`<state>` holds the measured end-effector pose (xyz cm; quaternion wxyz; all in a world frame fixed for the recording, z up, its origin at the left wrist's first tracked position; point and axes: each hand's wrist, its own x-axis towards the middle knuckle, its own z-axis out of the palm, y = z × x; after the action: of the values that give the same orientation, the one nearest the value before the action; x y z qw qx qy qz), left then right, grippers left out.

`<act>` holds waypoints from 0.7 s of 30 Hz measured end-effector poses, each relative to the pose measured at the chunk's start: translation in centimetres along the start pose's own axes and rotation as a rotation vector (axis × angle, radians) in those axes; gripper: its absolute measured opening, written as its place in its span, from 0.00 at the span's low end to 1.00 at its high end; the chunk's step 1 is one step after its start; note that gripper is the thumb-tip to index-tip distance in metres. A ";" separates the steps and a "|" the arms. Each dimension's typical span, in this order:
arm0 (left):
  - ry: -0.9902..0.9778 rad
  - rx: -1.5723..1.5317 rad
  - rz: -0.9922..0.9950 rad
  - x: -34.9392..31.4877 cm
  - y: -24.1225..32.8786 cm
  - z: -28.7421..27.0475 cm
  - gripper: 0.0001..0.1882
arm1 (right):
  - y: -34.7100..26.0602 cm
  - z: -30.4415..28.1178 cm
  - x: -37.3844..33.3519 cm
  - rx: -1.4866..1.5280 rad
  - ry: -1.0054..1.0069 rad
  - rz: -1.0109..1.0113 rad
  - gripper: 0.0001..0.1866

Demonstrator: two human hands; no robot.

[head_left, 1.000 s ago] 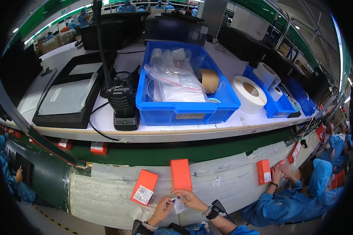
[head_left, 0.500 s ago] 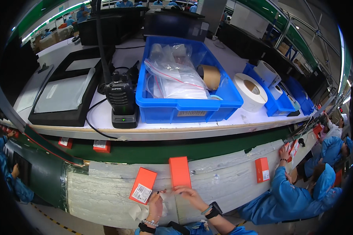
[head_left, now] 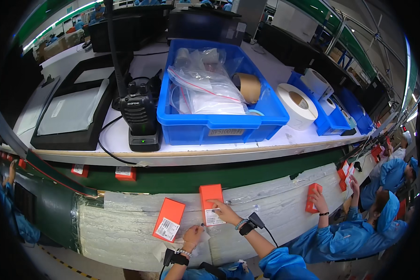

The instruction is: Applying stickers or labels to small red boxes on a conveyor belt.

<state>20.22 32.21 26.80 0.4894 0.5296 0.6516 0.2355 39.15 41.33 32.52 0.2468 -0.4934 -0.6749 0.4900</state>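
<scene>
Two red boxes lie side by side on the pale, film-covered work surface in front of me. The left red box (head_left: 171, 210) has a white label at its near end and lies slightly tilted. On the right red box (head_left: 211, 196), a white label (head_left: 213, 217) sits at the near end. My right hand (head_left: 224, 212) reaches over this box, fingers stretched out and touching it by the label. My left hand (head_left: 192, 235) is closed just below the boxes, fingertips together; what they hold, if anything, is too small to name. White paper scraps (head_left: 160, 251) lie beside and under it.
A shelf above holds a blue bin (head_left: 205, 122) of plastic bags and tape, a two-way radio (head_left: 141, 116), a white label roll (head_left: 296, 108) and black trays (head_left: 74, 112). At right, a co-worker's hand (head_left: 320, 201) touches another red box (head_left: 311, 192). More red boxes (head_left: 125, 173) sit below the shelf.
My right hand has moved up onto the right red box, where a white label now shows. My left hand has shifted slightly right, apart from it. The co-worker's hand has come to the nearer box.
</scene>
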 end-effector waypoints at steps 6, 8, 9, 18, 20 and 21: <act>0.005 0.047 0.011 0.3 -0.3 0.4 0.21 | 0.0 -0.1 0.3 -0.024 0.011 -0.042 0.28; 0.011 0.041 0.012 0.3 -0.2 0.4 0.22 | 0.3 -0.1 0.5 -0.021 0.012 -0.045 0.28; 0.011 0.041 0.012 0.3 -0.1 0.4 0.22 | 0.4 -0.1 0.5 -0.018 0.012 -0.048 0.28; 0.013 0.051 -0.022 0.8 1.1 0.6 0.23 | -0.9 0.0 0.2 -0.046 0.024 -0.025 0.27; 0.028 0.082 -0.031 0.7 1.8 0.4 0.23 | -1.0 0.1 0.2 -0.055 0.035 -0.019 0.27; 0.028 0.082 -0.029 0.6 2.2 0.3 0.23 | -1.0 0.3 0.1 -0.062 0.044 -0.012 0.26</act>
<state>21.46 33.37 28.26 0.4616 0.5362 0.6752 0.2086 38.48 41.28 33.28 0.2493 -0.5075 -0.6871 0.4562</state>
